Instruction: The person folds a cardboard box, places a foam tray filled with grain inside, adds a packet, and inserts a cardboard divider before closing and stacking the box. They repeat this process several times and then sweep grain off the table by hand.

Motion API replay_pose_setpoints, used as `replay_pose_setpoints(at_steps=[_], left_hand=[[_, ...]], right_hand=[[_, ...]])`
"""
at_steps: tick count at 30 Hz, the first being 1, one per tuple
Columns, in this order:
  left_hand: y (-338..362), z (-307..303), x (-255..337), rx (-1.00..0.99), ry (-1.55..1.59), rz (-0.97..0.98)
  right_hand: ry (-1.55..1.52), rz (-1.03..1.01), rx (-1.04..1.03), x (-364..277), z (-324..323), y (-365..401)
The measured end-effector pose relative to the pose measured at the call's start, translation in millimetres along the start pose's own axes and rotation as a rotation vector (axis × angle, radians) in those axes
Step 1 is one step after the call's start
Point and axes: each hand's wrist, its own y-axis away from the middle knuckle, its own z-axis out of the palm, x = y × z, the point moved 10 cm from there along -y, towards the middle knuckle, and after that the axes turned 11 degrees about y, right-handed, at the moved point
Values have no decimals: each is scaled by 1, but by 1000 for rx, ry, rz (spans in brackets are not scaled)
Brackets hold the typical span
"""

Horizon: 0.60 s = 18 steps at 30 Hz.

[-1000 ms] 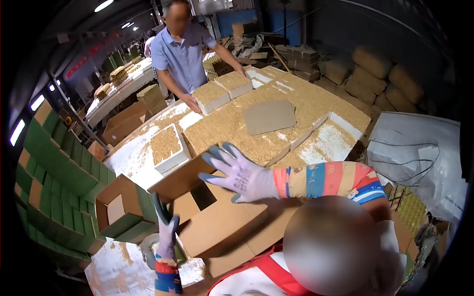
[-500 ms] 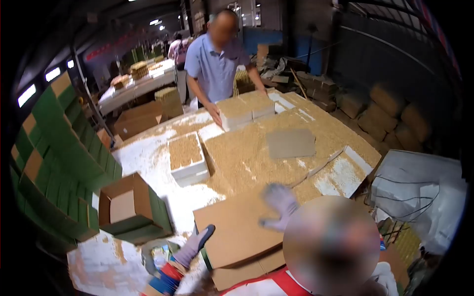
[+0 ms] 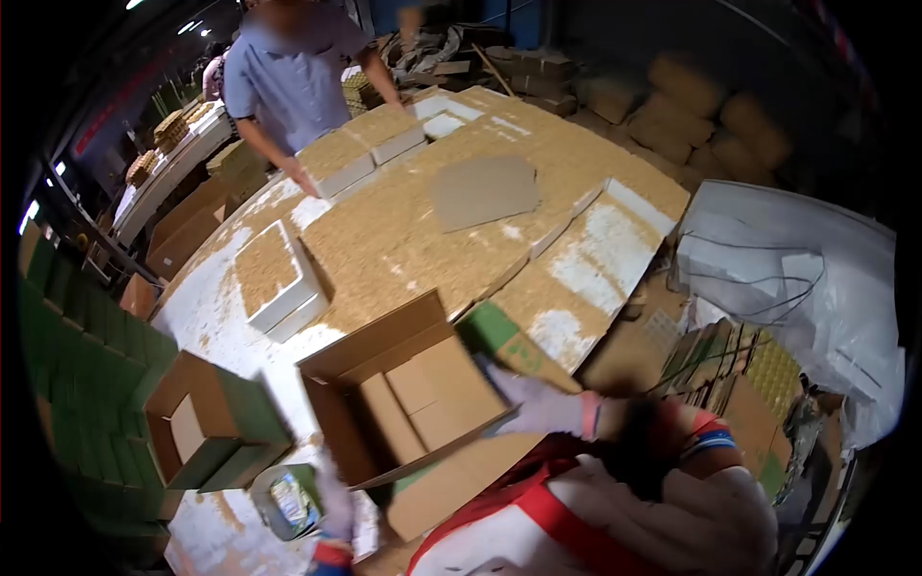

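Littered worktable (image 3: 206,309), open carton (image 3: 413,396) against right hand (image 3: 543,411), grip indiscernible through blur.

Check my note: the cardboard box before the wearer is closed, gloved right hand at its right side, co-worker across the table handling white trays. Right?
No: the head view shows the cardboard box open, its inside visible. The gloved right hand is at its right side, and the co-worker across the table handles white trays.

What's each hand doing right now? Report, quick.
Left hand: blurred beside the cardboard box's near corner; cannot be told.
Right hand: against the box's right edge; grip cannot be told.
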Motion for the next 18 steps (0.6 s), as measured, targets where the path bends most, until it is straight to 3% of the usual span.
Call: replay_pose_setpoints(at_steps=[1, 2, 3, 4, 5, 6, 7, 8, 9, 11, 12, 15, 18], left_hand=[[-14, -3, 32, 22, 289, 33], [-28, 5, 59, 8, 421, 15], [-41, 36, 64, -20, 291, -107], [-53, 71, 74, -63, 157, -224], [-66, 18, 38, 139, -209, -192], [-73, -12, 2, 123, -236, -261], [-78, -28, -18, 112, -258, -325], [-81, -11, 0, 149, -288, -383], [-81, -13, 3, 170, -322, -377], [-71, -29, -6, 210, -383, -368], [-64, -44, -19, 231, -289, -430], [-58, -34, -18, 218, -153, -474], [-51, -23, -21, 289, -116, -407]], right_hand=[[145, -62, -20, 5, 6, 0], [153, -142, -175, 7, 0, 0], [161, -234, -322, 13, -18, -7], [76, -281, -221, 45, -47, -24], [-304, 183, -63, 111, -92, -33], [541, 381, -249, 177, -115, -45], [494, 810, -3, 266, -162, -35], [364, 1178, 361, 339, -205, -11], [314, 1379, 567, 407, -192, -1], [99, 1443, 574, 427, -187, -35], [48, 1414, 681, 427, -183, -51], [-369, 1176, 1109, 557, -114, -94], [-490, 1242, 1068, 486, -160, -70]])
